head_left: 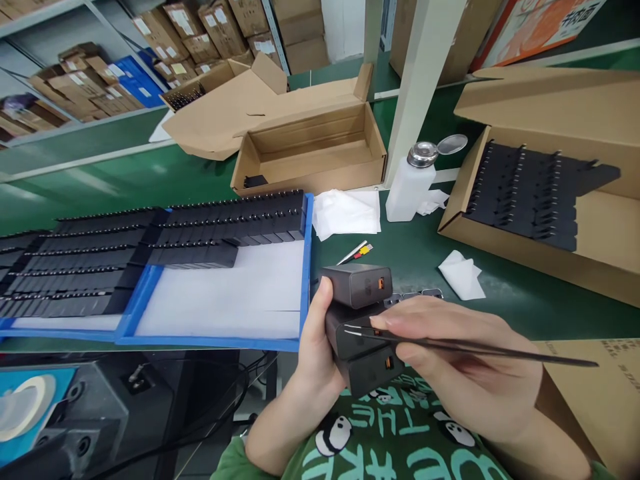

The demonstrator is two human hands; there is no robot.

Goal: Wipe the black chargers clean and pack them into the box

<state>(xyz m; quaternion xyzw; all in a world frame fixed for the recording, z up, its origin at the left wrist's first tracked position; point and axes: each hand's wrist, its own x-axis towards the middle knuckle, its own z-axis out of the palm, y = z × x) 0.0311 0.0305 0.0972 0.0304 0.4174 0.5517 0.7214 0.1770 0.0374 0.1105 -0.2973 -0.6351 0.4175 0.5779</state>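
My left hand [317, 363] is wrapped round a small stack of black power adapters [353, 285], held in front of my chest. Three of them show, and orange USB ports are visible in their end faces. Pinched in my right hand [470, 373] are dark tweezers [540, 357]. Their two slim tips point left and lie across the front of the middle adapter, slightly apart. My right fingertips are close against the adapters' port ends; whether they touch is hard to tell. Metal clips or rings [417, 295] lie partly hidden behind the stack.
Blue-edged trays [306, 280] on the left hold rows of black adapters. Behind stands an open cardboard box [305, 180] with one dark piece. A pump bottle [410, 190], white wipes [347, 212] and a carton of adapters [525, 267] are to the right.
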